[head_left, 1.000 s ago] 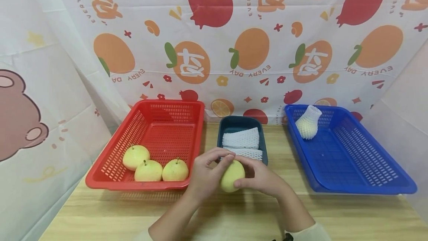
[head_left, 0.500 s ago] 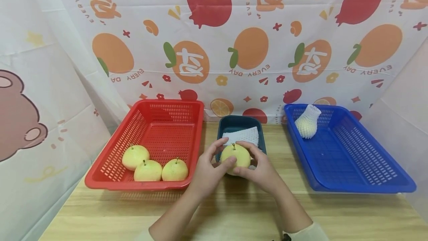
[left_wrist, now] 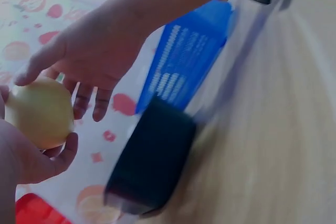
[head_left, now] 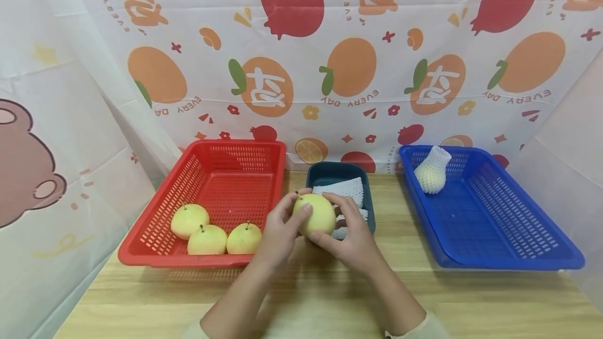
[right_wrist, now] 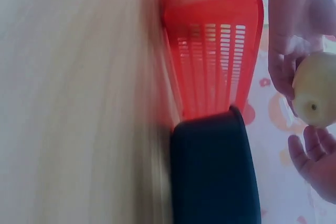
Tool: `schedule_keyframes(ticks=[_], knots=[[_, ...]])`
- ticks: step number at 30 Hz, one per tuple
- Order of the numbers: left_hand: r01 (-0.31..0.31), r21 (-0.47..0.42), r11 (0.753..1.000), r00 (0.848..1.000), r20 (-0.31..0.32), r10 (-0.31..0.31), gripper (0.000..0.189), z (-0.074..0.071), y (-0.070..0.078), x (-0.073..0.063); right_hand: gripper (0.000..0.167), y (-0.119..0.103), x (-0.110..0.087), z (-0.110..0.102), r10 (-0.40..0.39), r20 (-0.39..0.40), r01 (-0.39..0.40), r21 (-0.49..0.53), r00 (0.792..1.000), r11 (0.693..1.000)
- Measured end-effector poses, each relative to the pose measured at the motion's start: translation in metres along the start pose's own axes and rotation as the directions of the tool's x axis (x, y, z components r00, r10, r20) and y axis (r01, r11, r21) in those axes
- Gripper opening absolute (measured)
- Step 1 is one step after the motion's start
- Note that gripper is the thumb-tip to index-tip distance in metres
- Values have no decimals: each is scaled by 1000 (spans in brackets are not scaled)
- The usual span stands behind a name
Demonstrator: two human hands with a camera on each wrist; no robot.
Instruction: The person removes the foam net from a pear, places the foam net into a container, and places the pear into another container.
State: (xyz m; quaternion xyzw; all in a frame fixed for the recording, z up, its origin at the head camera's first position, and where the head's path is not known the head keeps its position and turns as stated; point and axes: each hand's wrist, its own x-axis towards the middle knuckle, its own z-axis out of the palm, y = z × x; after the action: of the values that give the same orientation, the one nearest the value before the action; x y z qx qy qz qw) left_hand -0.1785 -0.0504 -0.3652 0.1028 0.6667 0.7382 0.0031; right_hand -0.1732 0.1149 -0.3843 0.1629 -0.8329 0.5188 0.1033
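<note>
Between both hands, above the front of a dark teal box [head_left: 325, 169], a pale yellow pear [head_left: 316, 215] is held tilted, its stem toward the upper left. My left hand [head_left: 281, 229] grips its left side, thumb across the front. On the right side my right hand [head_left: 352, 237] holds it with thumb low and index finger near the top; its other fingers spread away from the skin in the left wrist view. White foam net sleeves [head_left: 346, 190] lie in the box, partly hidden by the hands and pear.
A red basket [head_left: 278, 187] on the left holds several pears [head_left: 207, 239] at its front. On the right stands a blue basket [head_left: 490, 213] with one pear in a foam net [head_left: 432, 174] at its back left corner. A printed cloth [head_left: 311, 72] hangs behind the table.
Both hands have raised the pear and shifted it slightly left, turning it so its stem swung from upright to the upper left. Baskets and foam sleeves stay in place.
</note>
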Motion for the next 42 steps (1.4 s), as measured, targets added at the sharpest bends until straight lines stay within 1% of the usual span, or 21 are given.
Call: schedule_keyframes(ticks=[2,4,6,8,10,11,12,14,17,19,21,22,23,26,29,31,35,37,38,40,42], knots=[[21,-14,1000,1000,-16,-21,38,-7,8,1,66,-5,5,7,-9,1,9,55,1000,998],[27,21,999,999,-32,-26,40,-16,17,1,66,-12,11,15,-17,-17,19,101,1000,995],[36,102,994,999,-40,-32,44,-27,25,1,67,-18,16,27,-38,-42,43,136,998,990],[51,212,976,998,-46,-42,51,-40,34,0,67,-24,20,39,-59,-57,67,164,997,984],[71,344,936,997,-43,-60,56,-55,42,1,68,-29,23,51,-85,-57,94,182,995,979],[73,394,916,997,-31,-66,58,-63,46,3,68,-30,24,56,-95,-53,103,192,994,976],[71,440,895,997,-22,-68,60,-71,49,5,70,-31,25,60,-101,-46,108,194,994,975],[46,505,862,998,13,-61,60,-87,55,14,73,-30,26,68,-117,-26,120,169,993,978],[8,605,796,997,60,-55,65,-110,63,30,76,-26,25,77,-156,39,154,31,987,988],[-8,663,749,994,87,-66,66,-123,66,41,78,-24,23,81,-167,102,176,-82,981,981],[-15,723,690,990,110,-94,67,-133,65,51,78,-22,21,84,-164,152,187,-152,975,971],[-18,747,664,987,120,-109,66,-136,62,56,79,-22,21,85,-155,168,183,-166,974,969],[-17,765,643,983,129,-128,65,-139,59,61,80,-21,20,86,-146,177,177,-171,973,969],[-11,818,576,975,135,-174,61,-144,45,70,83,-20,20,88,-137,174,165,-161,975,973],[5,845,535,969,128,-210,60,-144,30,73,83,-19,20,89,-141,171,167,-153,975,974],[1,867,498,966,127,-224,58,-142,22,74,83,-18,19,90,-143,170,169,-150,975,974],[-21,901,434,955,146,-258,50,-137,13,75,80,-18,19,90,-142,167,167,-144,976,975],[-26,910,415,949,153,-275,47,-134,12,76,79,-18,19,90,-144,167,169,-146,975,975],[-29,910,414,946,159,-282,45,-133,12,76,79,-18,20,89,-145,168,171,-149,975,974],[-33,914,404,944,161,-288,45,-130,12,77,78,-17,20,89,-146,172,172,-153,974,973],[-42,924,379,944,161,-287,45,-127,10,77,78,-16,20,87,-144,178,172,-159,974,972]])
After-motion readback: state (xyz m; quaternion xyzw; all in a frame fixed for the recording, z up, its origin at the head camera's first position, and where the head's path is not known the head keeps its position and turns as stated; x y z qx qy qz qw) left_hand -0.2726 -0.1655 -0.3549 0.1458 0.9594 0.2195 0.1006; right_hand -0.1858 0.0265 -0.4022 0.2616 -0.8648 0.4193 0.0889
